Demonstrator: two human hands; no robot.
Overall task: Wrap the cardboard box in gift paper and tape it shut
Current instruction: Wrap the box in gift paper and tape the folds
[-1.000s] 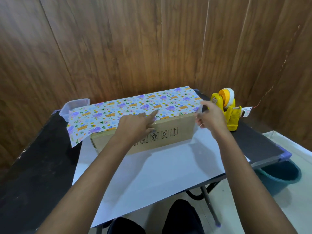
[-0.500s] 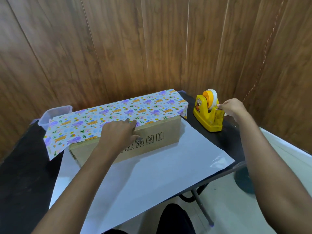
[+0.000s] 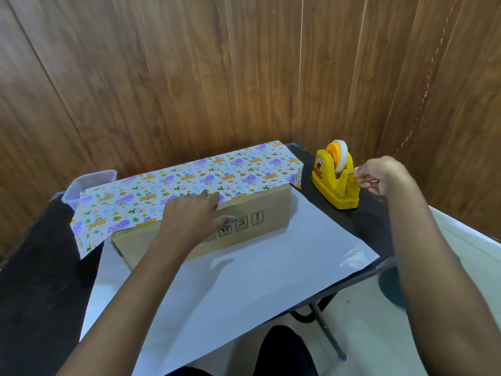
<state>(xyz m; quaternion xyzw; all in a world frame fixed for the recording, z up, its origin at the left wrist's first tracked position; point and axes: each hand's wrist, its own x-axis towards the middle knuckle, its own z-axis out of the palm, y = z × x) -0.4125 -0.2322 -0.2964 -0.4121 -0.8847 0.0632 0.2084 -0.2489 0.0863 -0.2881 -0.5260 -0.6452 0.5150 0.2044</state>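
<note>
Cardboard box [image 3: 273,203] at mid-frame on the black bench [image 3: 40,267], patterned gift paper [image 3: 189,180] folded over its top, left hand [image 3: 189,217] flat on the paper's edge, grip apart, right hand [image 3: 381,173] at right, grip pinched on tape [image 3: 351,172] at the yellow tape dispenser [image 3: 333,185]

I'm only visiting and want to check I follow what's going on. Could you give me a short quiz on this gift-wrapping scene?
1. True or false: the left hand presses the gift paper down onto the top of the cardboard box.
2. Where is the right hand?
A) Flat on the box
B) At the yellow tape dispenser, its fingers pinching the tape end
C) Inside a plastic tub
3. Fill in: the paper's underside, spread in front of the box, is coloured ____.

Key: 1 true; 2 B; 3 white.
</note>
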